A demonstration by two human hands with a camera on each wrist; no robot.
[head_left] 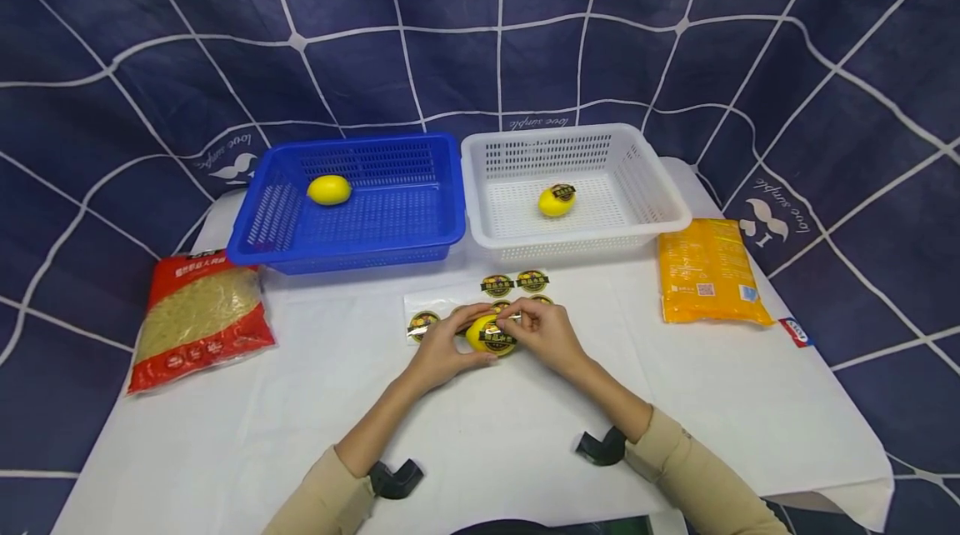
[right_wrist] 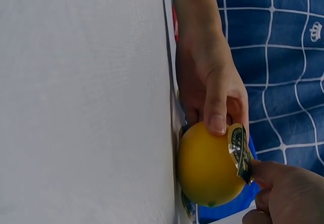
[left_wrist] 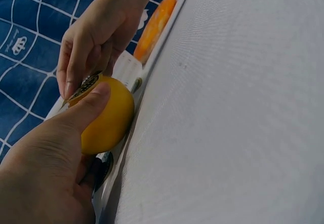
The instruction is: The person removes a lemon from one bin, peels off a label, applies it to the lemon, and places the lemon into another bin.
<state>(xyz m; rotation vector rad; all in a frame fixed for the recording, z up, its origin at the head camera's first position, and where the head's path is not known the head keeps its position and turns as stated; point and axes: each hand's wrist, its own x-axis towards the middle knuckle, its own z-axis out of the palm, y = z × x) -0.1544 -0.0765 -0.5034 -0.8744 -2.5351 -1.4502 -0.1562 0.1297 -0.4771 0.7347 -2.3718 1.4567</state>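
Observation:
Above the white table, my left hand [head_left: 441,353] holds a yellow lemon [head_left: 476,335] between thumb and fingers. A black and gold sticker [head_left: 495,338] lies against the lemon's upper side; in the right wrist view one end of this sticker [right_wrist: 240,150] stands off the peel. My right hand [head_left: 551,338] pinches that end with its fingertips. Just behind the hands lies a sheet of round black and gold stickers [head_left: 447,299], partly covered by the hands and lemon. In the left wrist view the left thumb presses on the lemon [left_wrist: 110,120] beside the sticker.
A blue basket [head_left: 360,256] at the back left holds a plain lemon [head_left: 329,190]. Beside it, a white basket [head_left: 577,237] holds a stickered lemon [head_left: 556,202]. A red bag [head_left: 206,318] lies at the left, an orange packet [head_left: 708,272] at the right.

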